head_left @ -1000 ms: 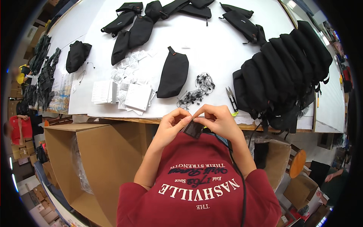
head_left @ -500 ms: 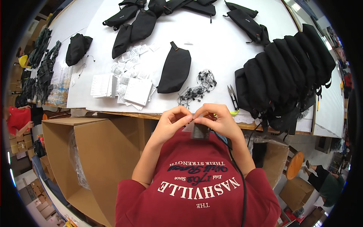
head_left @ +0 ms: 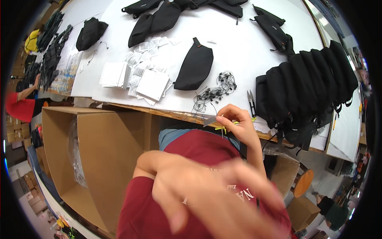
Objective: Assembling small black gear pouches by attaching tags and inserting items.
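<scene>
My right hand (head_left: 238, 124) is at the table's near edge, thumb and forefinger pinched on a small grey hang tag (head_left: 209, 120). A thin dark cord appears to run up from the pinch toward a tangle of black tag strings (head_left: 214, 93) on the table. My left hand (head_left: 203, 187) is raised close to the camera, large and partly blurred, its fingers apart and nothing seen in it. Beyond the strings lies a single black pouch (head_left: 195, 67) with a loop at its top. Black-handled thread snips (head_left: 251, 102) rest right of the strings.
Stacked white cards (head_left: 152, 84) and loose white labels (head_left: 144, 53) lie left of the pouch. A row of black pouches (head_left: 304, 75) fills the table's right side. An open cardboard box (head_left: 107, 159) stands below at left; a person in red (head_left: 22, 106) is at far left.
My left hand has left the tag and swung up toward the camera, opening. The tag stays in my right hand, now tilted. The view has shifted slightly.
</scene>
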A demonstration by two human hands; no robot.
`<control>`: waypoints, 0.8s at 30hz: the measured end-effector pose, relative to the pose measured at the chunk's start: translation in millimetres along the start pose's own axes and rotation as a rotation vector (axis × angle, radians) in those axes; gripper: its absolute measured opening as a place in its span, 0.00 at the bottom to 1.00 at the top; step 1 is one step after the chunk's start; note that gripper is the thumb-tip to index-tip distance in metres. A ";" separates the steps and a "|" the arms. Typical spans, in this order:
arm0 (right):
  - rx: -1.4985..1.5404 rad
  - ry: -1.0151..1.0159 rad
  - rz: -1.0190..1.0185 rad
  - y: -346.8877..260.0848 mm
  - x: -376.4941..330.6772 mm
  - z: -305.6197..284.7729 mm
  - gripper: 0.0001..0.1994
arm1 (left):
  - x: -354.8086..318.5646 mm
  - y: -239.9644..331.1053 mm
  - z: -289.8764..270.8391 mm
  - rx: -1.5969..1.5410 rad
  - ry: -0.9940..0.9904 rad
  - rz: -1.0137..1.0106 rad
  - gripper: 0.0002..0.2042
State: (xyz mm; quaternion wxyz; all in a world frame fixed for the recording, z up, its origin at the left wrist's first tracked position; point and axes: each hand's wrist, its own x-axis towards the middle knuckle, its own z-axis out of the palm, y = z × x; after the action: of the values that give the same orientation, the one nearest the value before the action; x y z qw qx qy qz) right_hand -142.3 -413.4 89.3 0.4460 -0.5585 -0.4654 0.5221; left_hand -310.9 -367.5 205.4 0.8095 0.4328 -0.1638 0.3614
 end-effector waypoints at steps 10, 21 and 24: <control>-0.033 0.000 -0.017 0.3 -2.8 2.6 0.05 | 41.9 -13.0 33.7 -0.380 -0.405 0.192 0.34; 0.030 0.121 -0.031 0.8 -17.1 -14.6 0.05 | -8.9 -38.9 -130.5 1.785 0.181 -0.337 0.29; 0.041 0.086 -0.181 -8.9 -21.7 -16.0 0.05 | -80.6 -58.4 -187.6 2.038 0.207 -0.631 0.33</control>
State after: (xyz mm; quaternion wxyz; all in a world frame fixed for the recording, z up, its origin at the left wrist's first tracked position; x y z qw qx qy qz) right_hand -127.3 -433.4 102.6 0.5222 -0.5270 -0.4835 0.4645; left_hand -332.7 -270.8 17.6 0.1332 0.8947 0.4038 0.1369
